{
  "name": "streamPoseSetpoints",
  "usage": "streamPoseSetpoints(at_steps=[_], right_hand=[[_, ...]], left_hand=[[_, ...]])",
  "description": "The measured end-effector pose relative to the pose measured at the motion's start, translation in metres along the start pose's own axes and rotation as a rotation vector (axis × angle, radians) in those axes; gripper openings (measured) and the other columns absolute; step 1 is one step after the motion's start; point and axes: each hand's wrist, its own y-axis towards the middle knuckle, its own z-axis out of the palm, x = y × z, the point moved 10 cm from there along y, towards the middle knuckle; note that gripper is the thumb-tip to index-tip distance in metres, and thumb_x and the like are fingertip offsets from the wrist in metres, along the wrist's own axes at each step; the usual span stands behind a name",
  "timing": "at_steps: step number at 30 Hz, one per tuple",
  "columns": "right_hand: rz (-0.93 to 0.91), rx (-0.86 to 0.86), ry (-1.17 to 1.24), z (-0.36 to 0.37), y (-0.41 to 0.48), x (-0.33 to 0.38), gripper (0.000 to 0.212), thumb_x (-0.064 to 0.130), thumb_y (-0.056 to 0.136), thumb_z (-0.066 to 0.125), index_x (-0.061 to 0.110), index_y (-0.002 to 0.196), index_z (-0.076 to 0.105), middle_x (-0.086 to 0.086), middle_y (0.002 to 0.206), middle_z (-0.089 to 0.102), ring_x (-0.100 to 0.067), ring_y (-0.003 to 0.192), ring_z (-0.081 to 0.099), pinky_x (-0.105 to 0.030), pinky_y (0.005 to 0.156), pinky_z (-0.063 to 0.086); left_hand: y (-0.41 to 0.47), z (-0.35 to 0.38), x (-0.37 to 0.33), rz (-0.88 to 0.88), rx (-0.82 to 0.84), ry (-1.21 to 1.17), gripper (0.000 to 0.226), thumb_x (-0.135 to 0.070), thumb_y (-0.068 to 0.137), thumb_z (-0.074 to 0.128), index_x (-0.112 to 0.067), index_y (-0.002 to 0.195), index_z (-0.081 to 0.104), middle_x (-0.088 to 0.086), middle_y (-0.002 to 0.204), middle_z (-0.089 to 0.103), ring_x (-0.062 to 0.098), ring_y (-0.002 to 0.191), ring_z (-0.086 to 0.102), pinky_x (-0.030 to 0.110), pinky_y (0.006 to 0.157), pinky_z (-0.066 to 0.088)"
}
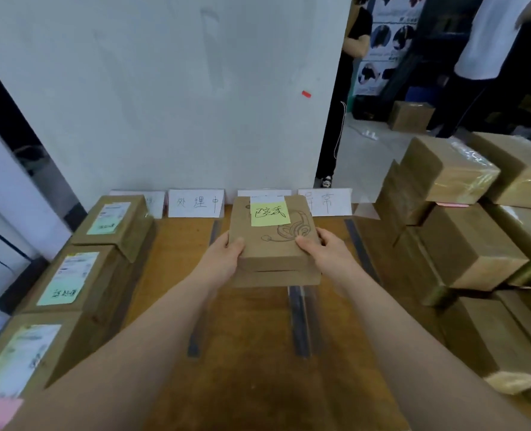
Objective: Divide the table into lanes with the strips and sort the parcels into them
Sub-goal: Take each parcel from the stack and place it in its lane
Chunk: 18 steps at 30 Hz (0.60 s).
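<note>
You're gripping one brown box (273, 247) with both hands at 12 o'clock, out over the table (258, 368). Your left hand (223, 259) is clamping its 9 o'clock edge, thumb lying on top, fingers curling under. Your right hand (326, 253) is doing the same on the 3 o'clock edge. A yellow-green sticky note (270, 214) with handwriting is sitting on the box top toward 12, next to a line drawing of a headset. A seam is running across the near face (could be two boxes stacked, can't tell). Can't tell either whether the box is resting on the table or hanging just above it.

Three dark strips are lying on the table, running 6 to 12. The left strip (194, 337) is sitting at 7 o'clock of the box. The middle strip (299, 321) is showing below the box's near edge at 6, its far end covered by the box. The right strip (359, 244) is lying at 3, just past your right hand.

White handwritten cards (195, 203) are standing along the table's 12 o'clock edge against the wall (164, 88), and the box is hiding part of one.

A row of three boxes (71, 278) with pale green labels is lining the table at 9 o'clock. A pile of boxes (469, 244), some under clear tape, is sitting at 3 o'clock. People (488, 35) are standing in the background at 1 o'clock.
</note>
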Motion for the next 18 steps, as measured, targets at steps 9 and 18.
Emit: streamPoseSetpoints(at_steps=[9, 18], right_hand=[[0.141, 0.013, -0.026, 0.039, 0.092, -0.042, 0.036, 0.025, 0.095, 0.058, 0.016, 0.13, 0.055, 0.002, 0.124, 0.062, -0.015, 0.109, 0.057, -0.027, 0.084, 0.047], [0.211, 0.025, -0.123, 0.056, 0.178, -0.085, 0.037, 0.021, 0.095, 0.059, 0.016, 0.131, 0.052, 0.0, 0.127, 0.06, -0.016, 0.107, 0.055, -0.028, 0.083, 0.049]], left_hand=[[0.095, -0.001, 0.044, -0.135, 0.043, 0.007, 0.035, -0.031, 0.104, 0.041, -0.025, 0.139, 0.048, -0.001, 0.122, 0.062, 0.02, 0.105, 0.06, 0.038, 0.09, 0.05], [0.167, 0.02, 0.084, -0.273, 0.033, -0.029, 0.039, -0.022, 0.103, 0.047, -0.023, 0.142, 0.043, 0.002, 0.13, 0.057, 0.024, 0.118, 0.054, 0.047, 0.104, 0.045]])
